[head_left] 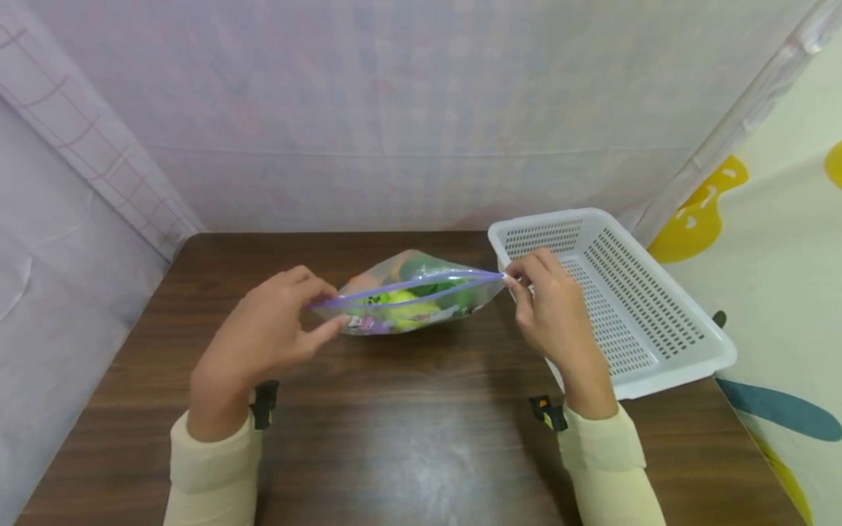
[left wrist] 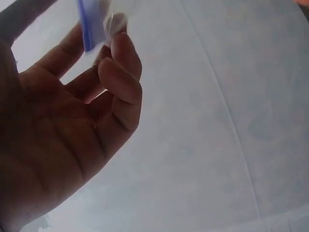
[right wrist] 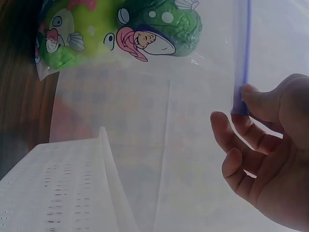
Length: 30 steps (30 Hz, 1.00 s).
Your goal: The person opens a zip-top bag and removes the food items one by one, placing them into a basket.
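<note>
A clear zip bag (head_left: 401,299) with a purple zip edge and cartoon prints hangs between both hands, its mouth parted in the middle. Inside it show a yellow-green item (right wrist: 94,29) and a dark green, crinkled leafy item (right wrist: 186,31); their exact kinds are unclear. The left hand (head_left: 270,321) holds the left end of the zip edge, with its fingers behind the strip and its thumb in front. At the other end, the right hand (head_left: 552,310) pinches the zip's corner between thumb and forefinger. In the left wrist view, only a corner of the zip edge (left wrist: 91,29) appears.
A white perforated plastic basket (head_left: 658,383) stands at the right of the brown wooden table (head_left: 408,438), just behind and beside the right hand. Pale cloth (head_left: 421,117) hangs along the back and left. A patterned cloth (head_left: 776,292) covers the right side.
</note>
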Available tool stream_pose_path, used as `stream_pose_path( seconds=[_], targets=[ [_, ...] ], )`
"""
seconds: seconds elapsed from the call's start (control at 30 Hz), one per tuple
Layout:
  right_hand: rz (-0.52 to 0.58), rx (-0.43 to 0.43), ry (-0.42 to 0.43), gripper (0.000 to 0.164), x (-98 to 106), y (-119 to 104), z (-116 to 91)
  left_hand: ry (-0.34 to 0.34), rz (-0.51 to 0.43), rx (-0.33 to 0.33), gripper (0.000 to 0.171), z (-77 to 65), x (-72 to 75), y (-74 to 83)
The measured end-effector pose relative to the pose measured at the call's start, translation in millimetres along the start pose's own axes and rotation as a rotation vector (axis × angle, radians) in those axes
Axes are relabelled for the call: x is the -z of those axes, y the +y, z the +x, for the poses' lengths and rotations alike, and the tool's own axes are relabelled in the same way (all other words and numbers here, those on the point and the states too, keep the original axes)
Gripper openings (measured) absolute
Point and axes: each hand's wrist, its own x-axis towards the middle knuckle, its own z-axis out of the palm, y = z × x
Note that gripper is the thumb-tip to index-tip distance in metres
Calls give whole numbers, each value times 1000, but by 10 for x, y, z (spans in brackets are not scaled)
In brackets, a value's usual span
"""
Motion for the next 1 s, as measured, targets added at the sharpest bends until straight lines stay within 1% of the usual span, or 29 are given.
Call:
stream_pose_path(
  seconds=[0.07, 0.17, 0.3, 0.47, 0.63, 0.73, 0.83, 0.9, 1.0],
  targets=[
    [1, -1, -6, 6, 5, -9, 5, -2, 8, -3, 29, 27, -42, 37],
    [7, -2, -20, 6, 10, -19, 4, 28, 30, -9, 27, 49, -96, 72],
    [13, 1, -42, 7, 29, -29, -4, 30, 38, -8, 26, 61, -144, 96],
    [15, 3, -65, 8, 59, -38, -11, 10, 6, -1, 22, 74, -165, 120],
    [14, 9, -86, 7, 70, -48, -18, -46, 25, -33, 20, 110, -178, 148],
    [10, 6, -105, 6, 73, -53, -19, -51, 37, -59, 17, 143, -209, 170],
    [1, -9, -134, 7, 89, -78, -20, -10, 29, -76, 14, 176, -252, 171],
    [-10, -5, -163, 8, 108, -118, -25, 36, 16, -80, 13, 193, -281, 162],
    [-23, 33, -201, 13, 146, -223, -31, 122, 8, -89, 12, 212, -323, 152]
  ],
)
